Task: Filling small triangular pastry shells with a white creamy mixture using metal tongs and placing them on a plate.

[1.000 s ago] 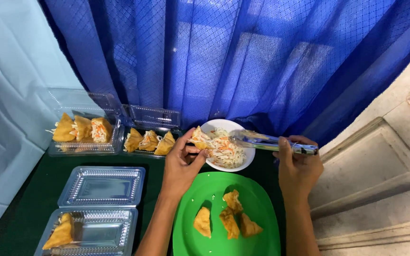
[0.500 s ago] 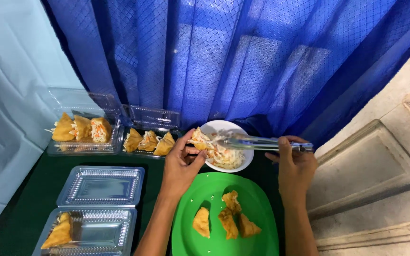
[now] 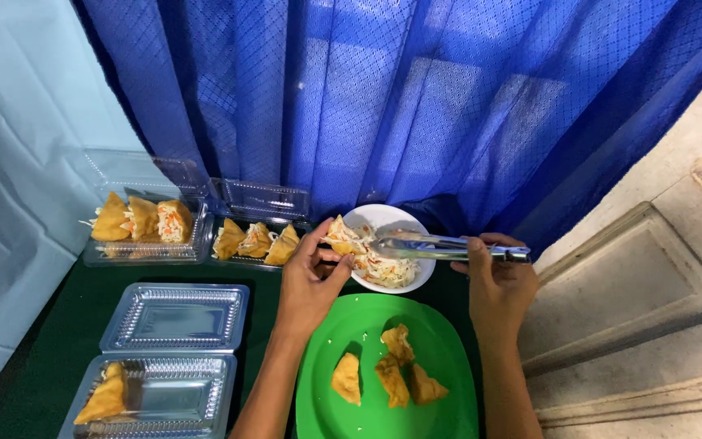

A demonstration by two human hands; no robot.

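My left hand (image 3: 312, 280) holds a fried triangular pastry (image 3: 340, 234) at the left rim of a white bowl (image 3: 392, 219) of shredded vegetable filling (image 3: 387, 268). My right hand (image 3: 497, 280) grips metal tongs (image 3: 440, 246), whose tips reach over the bowl toward the pastry. Below the bowl a green plate (image 3: 440, 366) carries several plain fried pastries (image 3: 392, 374).
On the dark green tablecloth (image 3: 42, 349) stand two open clear plastic boxes (image 3: 148, 236) with filled pastries, an empty one (image 3: 176, 315) and one (image 3: 164, 398) with a single pastry. A blue curtain (image 3: 383, 106) hangs behind; a stone floor (image 3: 643, 276) lies at the right.
The tongs have swung left across the bowl, their tips now close to the pastry in my left hand. Both hands stay near the bowl.
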